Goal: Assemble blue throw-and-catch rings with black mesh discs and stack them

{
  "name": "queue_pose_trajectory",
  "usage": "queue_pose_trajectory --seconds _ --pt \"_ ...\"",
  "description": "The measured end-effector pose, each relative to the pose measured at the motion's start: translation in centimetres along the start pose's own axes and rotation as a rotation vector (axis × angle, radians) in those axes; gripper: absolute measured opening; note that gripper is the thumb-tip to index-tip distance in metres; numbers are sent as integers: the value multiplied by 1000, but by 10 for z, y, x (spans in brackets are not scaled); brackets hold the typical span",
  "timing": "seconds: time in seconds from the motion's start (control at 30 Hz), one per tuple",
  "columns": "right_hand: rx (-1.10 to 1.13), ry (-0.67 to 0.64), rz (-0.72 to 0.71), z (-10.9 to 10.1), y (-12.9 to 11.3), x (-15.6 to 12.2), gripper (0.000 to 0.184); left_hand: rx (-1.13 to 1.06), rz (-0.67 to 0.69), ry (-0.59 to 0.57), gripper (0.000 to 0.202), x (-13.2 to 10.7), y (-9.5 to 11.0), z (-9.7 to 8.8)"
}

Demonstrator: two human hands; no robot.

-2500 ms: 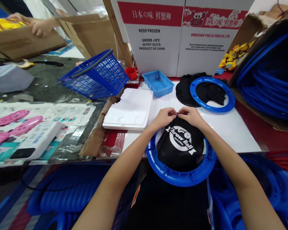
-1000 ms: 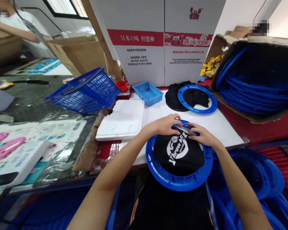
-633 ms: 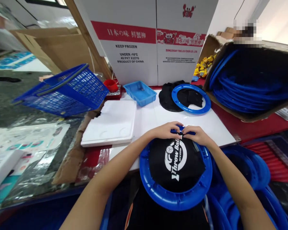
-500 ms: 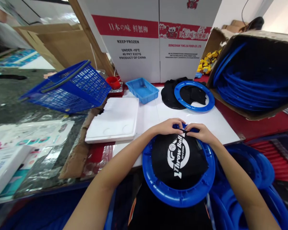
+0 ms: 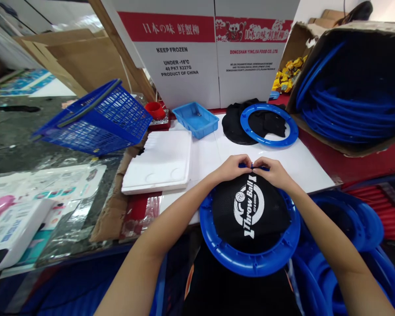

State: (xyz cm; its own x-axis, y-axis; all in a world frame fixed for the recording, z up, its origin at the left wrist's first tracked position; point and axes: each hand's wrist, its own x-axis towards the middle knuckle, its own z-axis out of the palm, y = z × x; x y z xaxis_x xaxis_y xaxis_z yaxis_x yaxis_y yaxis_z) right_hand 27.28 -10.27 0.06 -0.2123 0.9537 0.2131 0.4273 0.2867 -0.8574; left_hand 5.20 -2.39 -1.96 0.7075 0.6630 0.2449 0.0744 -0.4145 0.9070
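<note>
A blue plastic ring [image 5: 255,264] lies tilted toward me at the table's near edge. Black mesh fabric [image 5: 273,215] with a white "Throw Ball" print spans its opening. At the far rim, my left hand [image 5: 234,167] is closed, thumb and fingertips pinching the fabric's edge against the ring. My right hand [image 5: 272,172] does the same just beside it, the fingertips of both hands nearly touching. Exactly what lies under the fingertips is hidden. Beyond the hands, another blue ring [image 5: 292,139] rests on a pile of black fabric pieces [image 5: 232,129].
A cardboard box of blue rings [image 5: 345,120] stands at right, with more rings [image 5: 370,228] stacked below the table edge. Left of my hands lie a white foam block [image 5: 166,160] and a light-blue tray [image 5: 197,125]. A blue basket [image 5: 118,116] leans farther left. White cartons [image 5: 187,83] rise behind.
Both hands have drawn their fingertips closer together at the far rim, and the small opening there is now covered. The camera view has shifted slightly.
</note>
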Motion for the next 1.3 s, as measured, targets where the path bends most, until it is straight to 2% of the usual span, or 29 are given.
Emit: queue_pose_trajectory --seconds 0.1,0.2,0.5,0.63,0.77,0.93,1.3 --pt "25 53 58 1 7 1 14 7 0 12 14 1 -2 -1" --pt "-10 49 79 1 9 4 11 58 1 27 11 2 0 -1" --pt "-139 1 61 -1 -7 12 11 127 -32 58 13 2 0 -1" --pt "-155 -2 59 0 -6 13 10 139 -10 62 14 3 -1 0" --pt "-110 7 78 1 1 14 11 134 -19 50 14 4 0 -1" --pt "18 -49 106 -3 9 15 14 79 -39 26 14 5 1 -3" --pt "-106 -9 29 3 8 10 13 91 -31 20 15 6 1 -4"
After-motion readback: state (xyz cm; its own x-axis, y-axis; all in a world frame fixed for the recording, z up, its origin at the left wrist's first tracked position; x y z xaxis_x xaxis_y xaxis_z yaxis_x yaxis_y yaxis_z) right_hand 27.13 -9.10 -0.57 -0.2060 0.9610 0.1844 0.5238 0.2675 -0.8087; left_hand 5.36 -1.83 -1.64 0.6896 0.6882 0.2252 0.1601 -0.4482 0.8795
